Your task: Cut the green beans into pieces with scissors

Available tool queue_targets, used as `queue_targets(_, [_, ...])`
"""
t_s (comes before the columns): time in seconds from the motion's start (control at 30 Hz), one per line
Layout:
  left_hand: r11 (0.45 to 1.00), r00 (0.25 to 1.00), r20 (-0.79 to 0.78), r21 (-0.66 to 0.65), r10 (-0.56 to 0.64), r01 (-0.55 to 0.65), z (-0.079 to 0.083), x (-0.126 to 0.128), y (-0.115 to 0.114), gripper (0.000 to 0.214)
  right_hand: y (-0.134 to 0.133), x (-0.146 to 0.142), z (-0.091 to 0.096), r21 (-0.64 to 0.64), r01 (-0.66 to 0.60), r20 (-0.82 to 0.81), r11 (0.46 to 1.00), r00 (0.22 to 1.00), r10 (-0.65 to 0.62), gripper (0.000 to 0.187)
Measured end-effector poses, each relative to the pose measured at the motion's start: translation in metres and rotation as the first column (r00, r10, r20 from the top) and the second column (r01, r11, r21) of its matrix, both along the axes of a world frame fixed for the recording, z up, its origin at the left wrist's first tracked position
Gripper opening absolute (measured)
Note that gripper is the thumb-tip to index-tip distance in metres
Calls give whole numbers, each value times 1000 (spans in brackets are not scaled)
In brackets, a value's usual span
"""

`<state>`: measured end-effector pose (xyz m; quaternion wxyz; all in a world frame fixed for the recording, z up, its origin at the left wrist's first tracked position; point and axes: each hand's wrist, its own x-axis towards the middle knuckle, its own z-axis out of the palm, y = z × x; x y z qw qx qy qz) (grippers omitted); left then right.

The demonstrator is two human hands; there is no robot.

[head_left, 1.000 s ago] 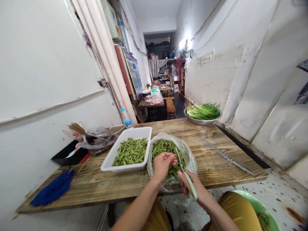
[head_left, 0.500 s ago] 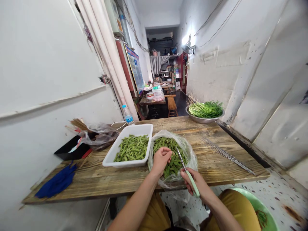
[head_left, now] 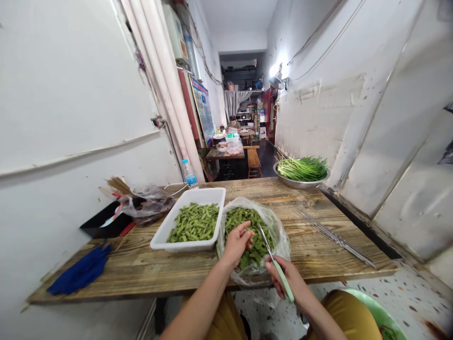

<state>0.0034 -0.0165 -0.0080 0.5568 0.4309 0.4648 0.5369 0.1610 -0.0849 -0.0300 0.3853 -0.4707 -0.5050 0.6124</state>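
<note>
A clear plastic bag (head_left: 279,236) full of green bean pods lies open on the wooden table (head_left: 318,245) in front of me. My left hand (head_left: 237,243) reaches into the bag, its fingers curled among the pods. My right hand (head_left: 288,278) is closed round the pale green handles of a pair of scissors (head_left: 272,259), whose blades point up over the bag. To the left of the bag stands a white rectangular tray (head_left: 166,233) holding more bean pods (head_left: 194,226).
A metal bowl of long green stalks (head_left: 302,170) sits at the table's far right. Metal skewers (head_left: 332,236) lie on the right. A black tray with a bag and sticks (head_left: 106,219), a blue cloth (head_left: 78,276) and a water bottle (head_left: 189,174) are left. A green basin (head_left: 384,316) is below right.
My left hand has shifted slightly within the bag of pods. The scissors stay in my right hand. The view has moved a little.
</note>
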Motion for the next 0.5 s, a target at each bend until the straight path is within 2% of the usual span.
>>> queue_targets(0.1, [1000,1000,-18,14,-9,10,1,1,-1,51,0,2,-3,-5,-5,7,1000,1000,5,46])
queue_targets(0.2, [1000,998,-56,4,-28,28,5,1,-3,34,0,5,-3,22,-3,24,1000,1000,3,48])
queue_targets(0.5, [997,985,-150,-23,-81,78,9,2,-10,22,-4,14,13,183,-29,188,983,982,-6,46])
